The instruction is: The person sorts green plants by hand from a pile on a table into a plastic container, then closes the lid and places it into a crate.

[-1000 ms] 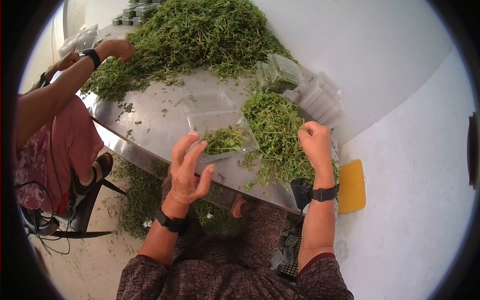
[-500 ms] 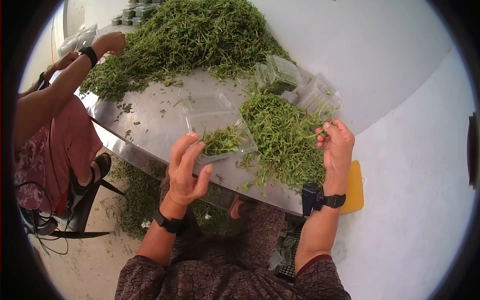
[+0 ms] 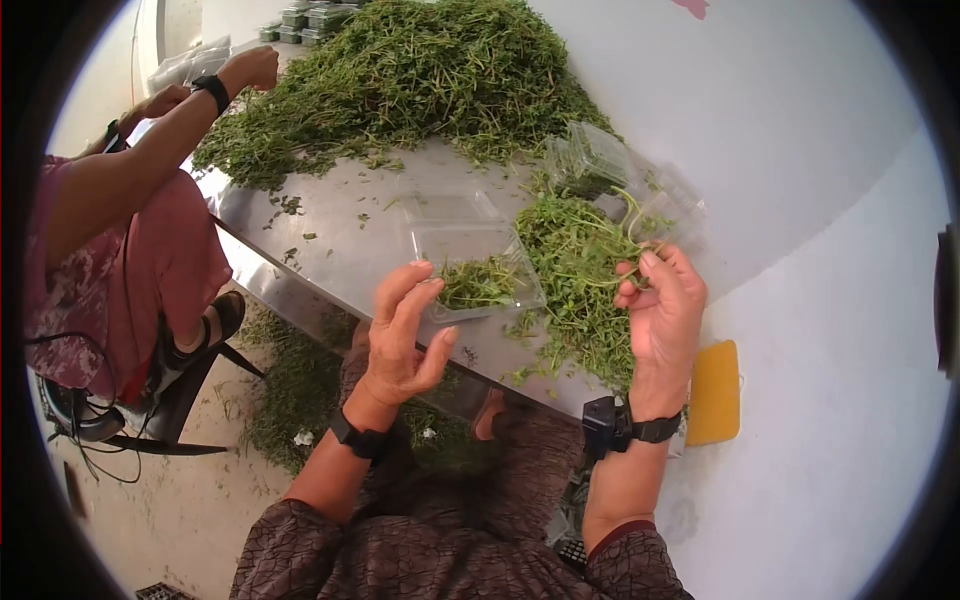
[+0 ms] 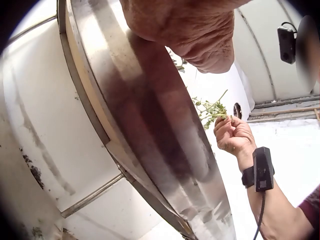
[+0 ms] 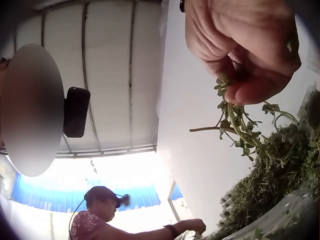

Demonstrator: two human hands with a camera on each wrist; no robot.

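Observation:
My right hand [image 3: 665, 300] pinches a few leafy green sprigs [image 5: 240, 120] between thumb and fingertips, held up over the right side of a small pile of greens [image 3: 570, 250]. Thin stems and small leaves dangle from the pinch in the right wrist view. My left hand [image 3: 405, 340] has its fingers loosely spread, fingertips right at the near left corner of a clear plastic clamshell box [image 3: 465, 235]. The box lies with its lid folded back, and some cut greens [image 3: 475, 283] sit in its near part.
A large heap of greens [image 3: 430, 80] covers the back of the metal table [image 3: 340, 230]. Clear boxes [image 3: 595, 150] stand at the back right by the wall. A yellow board [image 3: 714, 390] is beside the table. Another person's arm [image 3: 170, 140] reaches toward the heap from the left.
My right hand has come up and right from the small pile with sprigs between its fingers. My left hand stays by the box. The head view has shifted slightly.

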